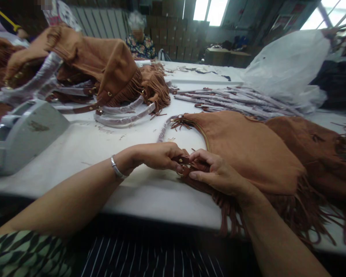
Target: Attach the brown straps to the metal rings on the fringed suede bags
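Observation:
A brown fringed handbag (pixel 250 150) lies on its side on the white table, with its zipped opening towards the left. At the near corner of that opening, my left hand (pixel 163 156) is closed on the end of a brown leather strap (pixel 182 159) with a small metal stud. My right hand (pixel 216 171) pinches the same strap end from the other side, close to a gold ring at the bag's corner. The fingers partly hide the ring and the join. A plastic-wrapped strap (pixel 163 130) runs from the bag's far corner.
Several brown bags (pixel 103 65) are piled at the back left, beside a grey tape dispenser (pixel 31 134). Wrapped straps (pixel 233 100) lie beyond the handbag, near a white plastic bag (pixel 285 65). Another brown bag (pixel 314 142) lies at right. A person (pixel 140 38) sits across the table.

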`<action>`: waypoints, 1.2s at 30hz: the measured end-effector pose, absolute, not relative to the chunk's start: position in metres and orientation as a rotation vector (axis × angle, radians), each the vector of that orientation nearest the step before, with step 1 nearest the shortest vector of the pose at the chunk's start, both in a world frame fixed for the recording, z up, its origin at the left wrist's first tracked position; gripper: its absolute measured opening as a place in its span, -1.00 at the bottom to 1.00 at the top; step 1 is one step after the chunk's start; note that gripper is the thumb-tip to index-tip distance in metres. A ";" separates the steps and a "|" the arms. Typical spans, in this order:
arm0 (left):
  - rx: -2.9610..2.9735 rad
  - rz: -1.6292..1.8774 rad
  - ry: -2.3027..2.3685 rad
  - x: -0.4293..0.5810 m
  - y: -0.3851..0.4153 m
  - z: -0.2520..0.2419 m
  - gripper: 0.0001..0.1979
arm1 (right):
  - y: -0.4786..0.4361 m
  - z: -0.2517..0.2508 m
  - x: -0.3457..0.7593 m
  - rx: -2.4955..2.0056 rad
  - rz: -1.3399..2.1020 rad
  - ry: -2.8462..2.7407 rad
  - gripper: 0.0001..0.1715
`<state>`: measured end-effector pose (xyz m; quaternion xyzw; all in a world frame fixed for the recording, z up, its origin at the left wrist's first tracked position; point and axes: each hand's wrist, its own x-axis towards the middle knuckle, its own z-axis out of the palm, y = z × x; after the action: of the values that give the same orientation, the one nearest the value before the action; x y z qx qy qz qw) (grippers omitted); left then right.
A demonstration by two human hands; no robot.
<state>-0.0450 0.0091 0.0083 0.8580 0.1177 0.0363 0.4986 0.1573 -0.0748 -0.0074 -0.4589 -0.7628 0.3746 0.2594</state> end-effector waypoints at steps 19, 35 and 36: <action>1.670 0.233 0.375 -0.050 0.008 -0.016 -0.80 | -0.070 -0.014 0.154 -1.274 1.060 -1.872 -0.76; 1.766 0.210 0.420 -0.063 0.015 -0.014 -0.60 | -0.070 -0.006 0.154 -1.286 1.250 -1.820 -0.76; 1.758 0.191 0.425 -0.062 0.015 -0.014 -0.59 | -0.070 -0.006 0.154 -1.285 1.273 -1.826 -0.75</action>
<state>-0.0623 0.0146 -0.0144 0.7627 0.1844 0.0828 0.6144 0.1539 -0.0696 -0.0057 -0.4797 -0.6817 0.4752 0.2816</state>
